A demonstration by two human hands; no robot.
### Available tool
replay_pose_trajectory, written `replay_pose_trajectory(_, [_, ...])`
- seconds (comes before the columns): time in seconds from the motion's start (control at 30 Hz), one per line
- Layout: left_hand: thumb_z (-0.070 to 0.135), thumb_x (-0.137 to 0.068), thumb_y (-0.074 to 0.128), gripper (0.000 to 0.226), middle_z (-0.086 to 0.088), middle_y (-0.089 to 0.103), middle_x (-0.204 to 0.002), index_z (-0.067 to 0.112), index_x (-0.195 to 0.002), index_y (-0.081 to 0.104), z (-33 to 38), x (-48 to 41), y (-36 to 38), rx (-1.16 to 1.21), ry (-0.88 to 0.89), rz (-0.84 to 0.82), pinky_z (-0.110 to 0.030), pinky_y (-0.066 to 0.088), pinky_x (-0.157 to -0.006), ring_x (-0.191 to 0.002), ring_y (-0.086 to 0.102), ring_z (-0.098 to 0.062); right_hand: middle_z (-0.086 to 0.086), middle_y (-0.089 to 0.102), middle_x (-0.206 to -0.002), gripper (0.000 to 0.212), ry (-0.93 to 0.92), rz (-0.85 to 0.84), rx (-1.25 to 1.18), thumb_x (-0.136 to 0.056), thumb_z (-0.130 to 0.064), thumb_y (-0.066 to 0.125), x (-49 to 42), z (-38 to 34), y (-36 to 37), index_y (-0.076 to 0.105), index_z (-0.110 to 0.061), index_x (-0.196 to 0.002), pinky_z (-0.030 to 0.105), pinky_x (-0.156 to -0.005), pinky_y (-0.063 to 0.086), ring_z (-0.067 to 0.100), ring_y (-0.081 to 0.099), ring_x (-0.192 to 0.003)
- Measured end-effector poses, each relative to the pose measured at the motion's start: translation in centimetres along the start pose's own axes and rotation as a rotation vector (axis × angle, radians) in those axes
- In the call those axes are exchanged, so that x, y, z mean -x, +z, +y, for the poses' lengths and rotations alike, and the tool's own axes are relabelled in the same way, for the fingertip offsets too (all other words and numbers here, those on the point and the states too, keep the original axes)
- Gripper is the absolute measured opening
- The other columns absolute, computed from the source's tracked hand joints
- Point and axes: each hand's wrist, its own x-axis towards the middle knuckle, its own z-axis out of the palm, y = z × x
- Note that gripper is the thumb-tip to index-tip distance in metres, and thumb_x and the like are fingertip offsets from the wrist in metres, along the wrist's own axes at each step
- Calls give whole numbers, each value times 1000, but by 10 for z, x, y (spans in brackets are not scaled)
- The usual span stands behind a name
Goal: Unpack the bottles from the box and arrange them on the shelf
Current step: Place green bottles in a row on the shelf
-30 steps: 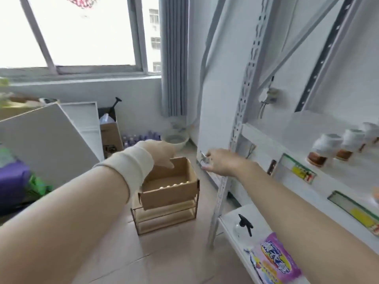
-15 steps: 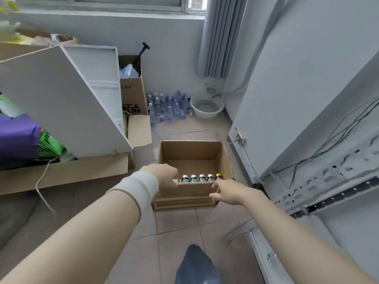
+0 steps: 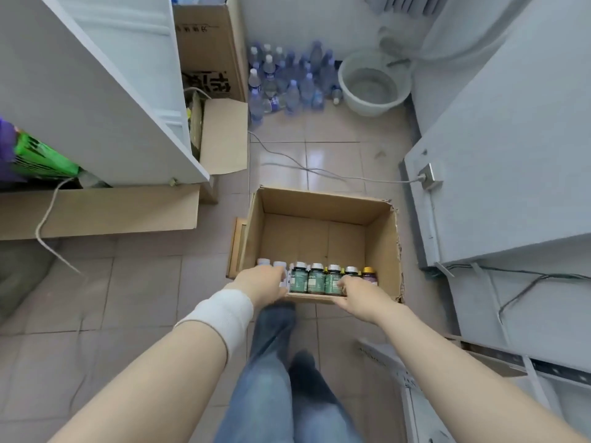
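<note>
Both arms stretched fwd & down. L hand [image 3: 263, 282] & R hand [image 3: 361, 294] at near wall of box [image 3: 319, 203] on floor [image 3: 144, 298]. Bottles [image 3: 316, 278] in a row inside, vs that wall. Fingers [image 3: 345, 285] among bottles; grip can't tell.

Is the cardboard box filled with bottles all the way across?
No: the bottles stand only along the near wall of the cardboard box; the rest of its bottom is bare.
</note>
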Motion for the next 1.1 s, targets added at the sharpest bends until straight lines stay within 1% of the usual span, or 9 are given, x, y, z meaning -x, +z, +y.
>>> replay_pose_trajectory(0.17, [33,-96,46,45,-5,58,-127,16,-136,38,-11,-96,13,285,-71,-40,-36,50,-92,-108,60,-22,6,46,-140,63,29,19,54,-88,-45,55,-81,15,6,35,-16,-140,36,-104,36,26,38,-130])
replay_pose_trajectory(0.47, [41,-90,54,59,-8,52,-136,12,-138,34,-19,-208,90,532,-217,-209,-37,42,-101,-122,52,-26,9,44,-137,81,-87,-146,197,-76,-54,65,-212,32,40,33,-15,-140,37,-106,33,28,37,-126])
replay_pose_trajectory(0.6, [40,-86,62,60,-5,53,-132,12,-133,38,-21,-223,104,625,-215,-160,-27,41,-91,-119,53,-23,11,49,-134,83,-108,-202,205,-73,-59,65,-239,36,56,34,-14,-137,38,-100,34,30,38,-124])
replay_pose_trajectory(0.73, [32,-87,64,50,-3,56,-124,14,-127,40,-25,-221,100,829,-194,-184,-23,40,-88,-110,55,-18,9,53,-125,82,-106,-213,-5,-68,-50,74,-243,42,54,37,-20,-134,37,-97,33,29,34,-124])
replay_pose_trajectory(0.8, [29,-87,64,39,0,60,-110,20,-117,41,-26,-214,95,913,-185,-148,-25,45,-86,-98,58,-14,4,53,-118,77,-125,-169,-146,-66,-43,78,-237,44,49,40,-25,-130,36,-95,34,26,33,-123])
replay_pose_trajectory(0.87, [26,-88,63,32,8,58,-96,22,-110,41,-24,-202,85,998,-167,-76,-19,49,-74,-85,58,-7,-3,52,-112,71,-146,-121,-304,-64,-37,81,-228,47,39,44,-30,-125,37,-96,36,23,31,-122])
replay_pose_trajectory(0.97, [25,-89,61,30,13,52,-97,17,-112,43,-18,-177,58,1077,-131,47,-9,45,-63,-84,55,-2,-6,54,-122,69,-166,-51,-483,-65,-32,81,-205,53,14,44,-36,-123,38,-99,37,21,34,-120])
replay_pose_trajectory(1.03, [24,-89,61,29,7,56,-99,14,-111,43,-10,-157,35,1155,-113,109,-16,46,-71,-92,57,-9,-4,53,-123,70,-154,-3,-637,-67,-28,81,-179,55,-10,43,-39,-124,32,-97,39,17,43,-117])
replay_pose_trajectory(1.1, [23,-90,59,25,5,60,-96,14,-108,43,2,-135,7,1223,-87,130,-19,47,-72,-94,59,-11,-1,51,-121,70,-129,7,-834,-72,-19,78,-148,54,-35,41,-37,-129,16,-83,43,11,49,-110])
